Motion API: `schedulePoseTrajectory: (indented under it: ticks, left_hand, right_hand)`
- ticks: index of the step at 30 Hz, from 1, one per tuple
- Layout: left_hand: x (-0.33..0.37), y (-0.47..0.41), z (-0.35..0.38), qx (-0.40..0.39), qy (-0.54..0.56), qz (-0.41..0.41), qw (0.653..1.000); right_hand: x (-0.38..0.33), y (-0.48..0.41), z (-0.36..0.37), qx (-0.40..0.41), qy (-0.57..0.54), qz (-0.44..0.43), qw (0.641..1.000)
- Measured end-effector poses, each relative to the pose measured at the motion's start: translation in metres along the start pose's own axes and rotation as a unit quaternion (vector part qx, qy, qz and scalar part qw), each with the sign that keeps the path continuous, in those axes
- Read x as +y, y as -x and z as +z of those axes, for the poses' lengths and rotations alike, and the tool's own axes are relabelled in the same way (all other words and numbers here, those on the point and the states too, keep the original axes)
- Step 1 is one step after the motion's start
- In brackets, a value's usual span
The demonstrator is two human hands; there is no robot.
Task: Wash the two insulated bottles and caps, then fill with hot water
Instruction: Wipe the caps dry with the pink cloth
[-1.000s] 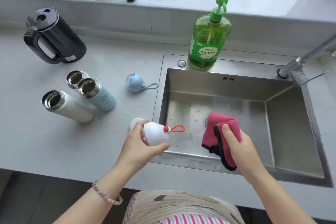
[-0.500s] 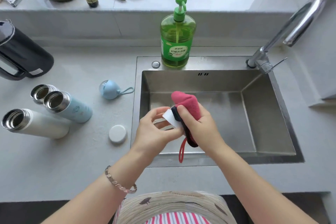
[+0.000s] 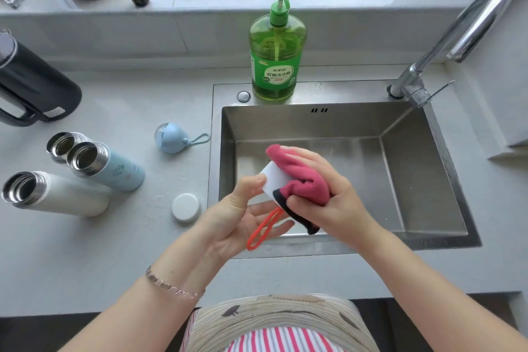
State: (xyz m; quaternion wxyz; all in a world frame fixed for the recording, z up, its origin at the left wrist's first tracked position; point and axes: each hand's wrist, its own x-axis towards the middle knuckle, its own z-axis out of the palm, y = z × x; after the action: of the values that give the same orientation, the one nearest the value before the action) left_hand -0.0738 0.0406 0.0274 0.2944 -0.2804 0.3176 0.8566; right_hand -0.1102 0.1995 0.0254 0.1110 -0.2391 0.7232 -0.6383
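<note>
Over the sink, my left hand holds the white cap pinched under the thumb, its red loop across my palm. My right hand clutches the pink cloth, bunched against the cap. The white bottle and blue bottle lie uncapped on the bench

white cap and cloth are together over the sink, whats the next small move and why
Probably turn the white cap in the left hand against the pink cloth, so the cloth wipes all round it. The right hand grips the cloth over one side of the cap only; the side by the left thumb shows bare. Both are above the sink.
</note>
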Motion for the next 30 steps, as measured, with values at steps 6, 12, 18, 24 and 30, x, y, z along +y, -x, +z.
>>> schedulePoseTrajectory:
  ticks: [6,12,18,24,30]
  left_hand:
    - [-0.002,0.003,0.010,0.081,-0.241,0.259,0.932]
    - [-0.011,-0.004,-0.016,0.050,-0.538,0.497,0.679]
    - [-0.018,-0.003,-0.020,0.012,-0.511,0.422,0.749]
    - [-0.003,0.019,0.004,0.191,-0.411,0.226,0.862]
    - [0.011,0.029,0.013,0.114,-0.131,-0.035,0.984]
  right_hand:
    - [-0.009,-0.005,0.003,0.023,-0.149,0.148,0.977]
    - [-0.014,-0.015,0.008,0.028,-0.123,0.261,0.957]
    - [-0.011,-0.011,0.011,0.058,-0.144,0.291,0.944]
    - [-0.006,0.004,0.016,0.155,0.028,0.097,0.983]
    - [0.005,0.012,0.006,0.145,0.148,-0.080,0.975]
